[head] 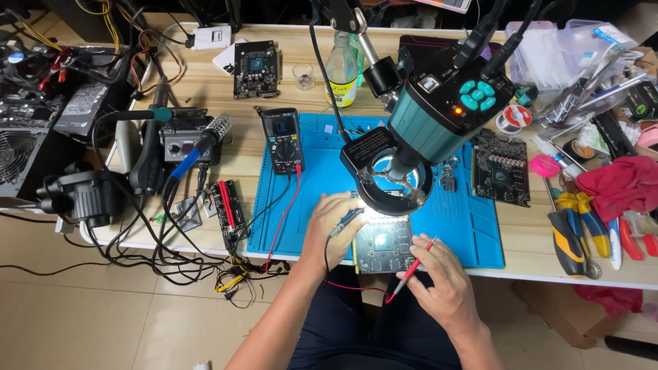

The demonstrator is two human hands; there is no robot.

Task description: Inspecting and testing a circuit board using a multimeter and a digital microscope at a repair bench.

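A dark circuit board point(384, 247) lies on the blue work mat point(466, 226) at the table's front edge, lit by the ring light of a teal microscope camera point(425, 123) above it. My left hand point(330, 226) holds a black probe point(348, 220) with its tip at the board's upper left edge. My right hand point(439, 277) holds a red probe point(414, 266) angled toward the board's right side. Red and black leads run from both probes to a black multimeter point(282, 140) standing at the mat's back left.
A soldering station point(181, 140) with blue-handled iron and tangled cables sit at left. Another circuit board point(502, 168) lies on the mat's right. Pliers and screwdrivers point(576, 229), a red cloth point(617, 181), a glass bottle point(341, 68) and plastic boxes crowd the right and back.
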